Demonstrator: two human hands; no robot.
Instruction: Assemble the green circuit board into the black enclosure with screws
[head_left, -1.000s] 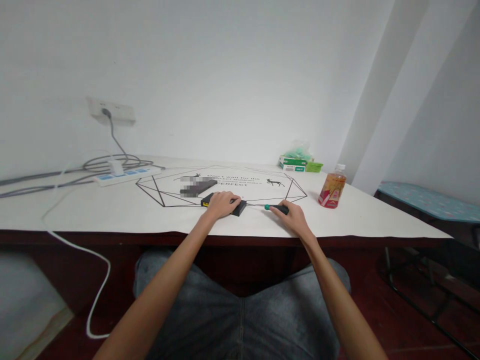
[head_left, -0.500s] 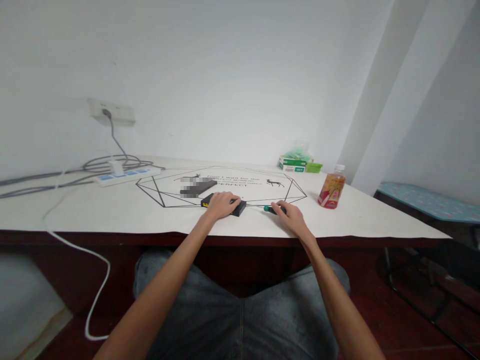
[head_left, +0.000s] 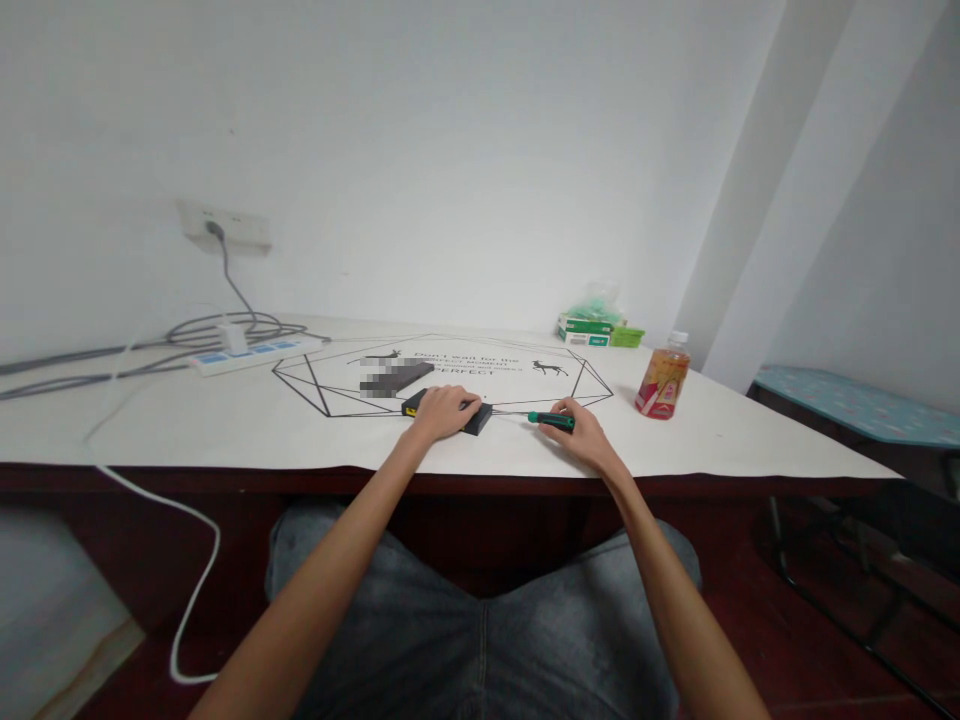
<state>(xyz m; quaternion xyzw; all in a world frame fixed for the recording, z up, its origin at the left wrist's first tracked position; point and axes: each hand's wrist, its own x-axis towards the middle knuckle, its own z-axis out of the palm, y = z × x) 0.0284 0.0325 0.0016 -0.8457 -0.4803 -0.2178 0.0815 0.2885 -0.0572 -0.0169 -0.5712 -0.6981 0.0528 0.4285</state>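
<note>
My left hand (head_left: 447, 411) lies closed over a flat black box (head_left: 478, 419) with a yellow label at its left end, pressing it to the table. My right hand (head_left: 583, 433) has its fingers around the green-and-black handle of a screwdriver (head_left: 553, 420). The screwdriver's thin shaft points left, and its tip meets the right end of the black box or lies just beside it; I cannot tell which. Behind my left hand a dark, flat piece (head_left: 409, 375), partly blurred out, rests on the table.
To the right stands a bottle of reddish drink (head_left: 663, 378). Green-and-white boxes (head_left: 586, 330) sit against the wall. On the left are a power strip (head_left: 259, 352) and coiled grey cables (head_left: 217, 325). The white tabletop (head_left: 247, 430) ends before my lap.
My right fingers have shifted on the screwdriver, and more of its handle shows. My left hand and the black box stay in place.
</note>
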